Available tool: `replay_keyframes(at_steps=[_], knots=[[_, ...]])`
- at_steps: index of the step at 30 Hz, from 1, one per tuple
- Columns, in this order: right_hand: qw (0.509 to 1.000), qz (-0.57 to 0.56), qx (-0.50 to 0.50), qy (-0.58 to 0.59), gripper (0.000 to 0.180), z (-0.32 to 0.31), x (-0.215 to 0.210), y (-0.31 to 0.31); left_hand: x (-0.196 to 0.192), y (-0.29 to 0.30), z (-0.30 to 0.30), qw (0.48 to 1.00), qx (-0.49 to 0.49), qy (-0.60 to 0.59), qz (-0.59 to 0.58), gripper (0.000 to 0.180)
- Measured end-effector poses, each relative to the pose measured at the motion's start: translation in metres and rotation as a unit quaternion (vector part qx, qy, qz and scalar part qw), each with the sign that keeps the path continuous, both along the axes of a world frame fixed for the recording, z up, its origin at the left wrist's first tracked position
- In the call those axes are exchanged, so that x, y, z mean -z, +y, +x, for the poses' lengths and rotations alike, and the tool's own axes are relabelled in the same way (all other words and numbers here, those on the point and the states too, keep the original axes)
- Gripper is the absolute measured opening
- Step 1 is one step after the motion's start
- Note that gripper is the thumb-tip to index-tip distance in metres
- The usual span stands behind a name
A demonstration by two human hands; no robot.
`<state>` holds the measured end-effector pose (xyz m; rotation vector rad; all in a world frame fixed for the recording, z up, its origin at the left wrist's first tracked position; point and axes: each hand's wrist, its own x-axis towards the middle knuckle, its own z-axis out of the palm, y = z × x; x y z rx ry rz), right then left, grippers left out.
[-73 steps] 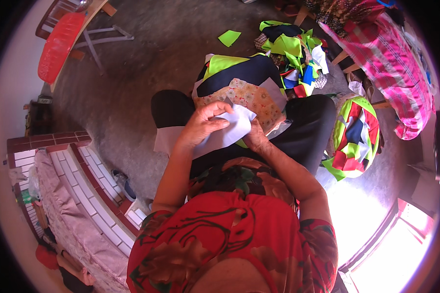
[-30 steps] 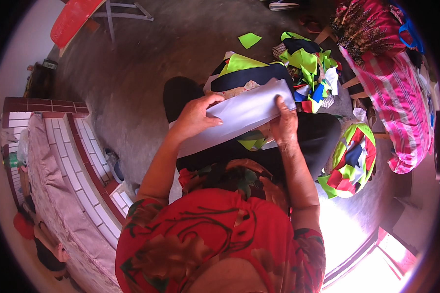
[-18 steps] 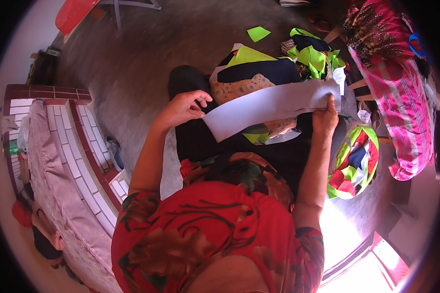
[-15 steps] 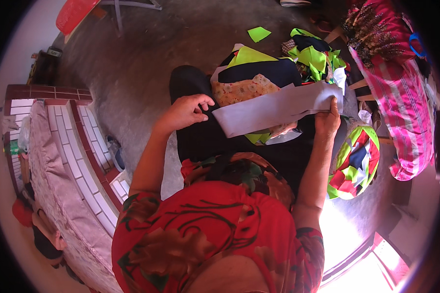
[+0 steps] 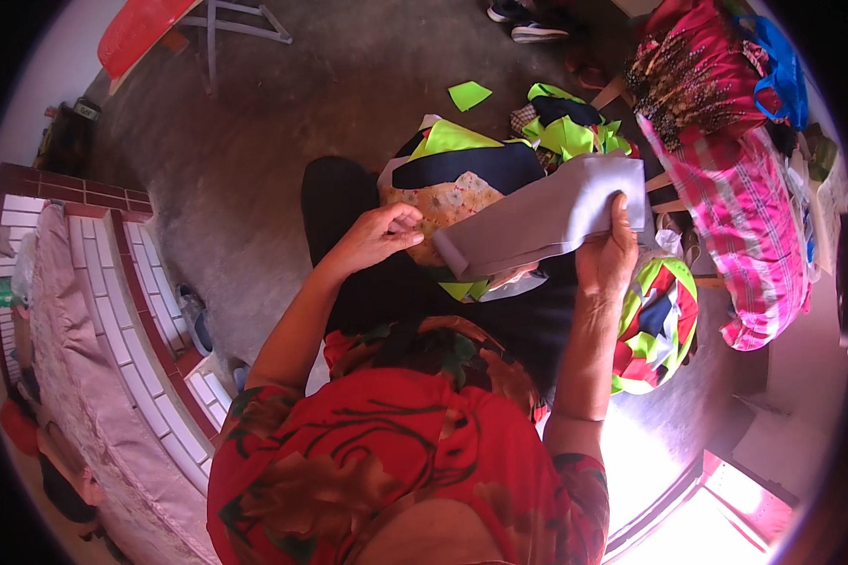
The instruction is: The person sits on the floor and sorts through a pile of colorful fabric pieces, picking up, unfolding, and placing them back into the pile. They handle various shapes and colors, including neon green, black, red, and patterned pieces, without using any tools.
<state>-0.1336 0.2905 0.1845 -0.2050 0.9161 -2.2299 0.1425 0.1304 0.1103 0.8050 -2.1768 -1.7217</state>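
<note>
A long pale grey strip of cloth lies slantwise over my lap, its left end curling over. At its right end my right hand grips it, thumb on top and fingers underneath. My left hand is just off the strip's left end, fingers loosely bent, with a gap between thumb and fingers and nothing visible in them. Below the strip, on my dark trousers, is a pile of fabric pieces: a floral beige piece, a dark navy piece and a bright yellow-green piece.
A heap of yellow-green scraps lies beyond my knees, near a single loose scrap. Right of my leg sits a round multicoloured patchwork piece. Pink checked cloth drapes at right; a bed stands left. Shoes rest on the floor.
My left hand has come closer to the strip's left end, which now curls over. The right hand keeps its grip. The whole view has shifted a little.
</note>
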Motion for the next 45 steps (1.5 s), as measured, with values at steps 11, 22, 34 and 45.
replay_keyframes(at_steps=[11,22,34,45], knots=[[0.986,-0.125,-0.078,0.074,0.036,0.041,-0.120,-0.050,0.047,-0.003,-0.064,0.882,-0.025,0.028,0.470,0.096],[0.980,-0.180,-0.057,0.059,0.045,0.035,-0.135,-0.068,0.074,-0.003,-0.106,0.800,0.002,0.127,0.587,0.068],[0.995,-0.070,0.014,0.065,0.033,-0.089,-0.013,-0.081,0.040,-0.129,-0.069,0.865,-0.390,0.204,0.241,0.038],[0.965,0.241,0.054,-0.087,0.039,-0.081,0.159,-0.070,0.098,-0.153,-0.078,0.872,-0.453,0.117,0.145,0.033]])
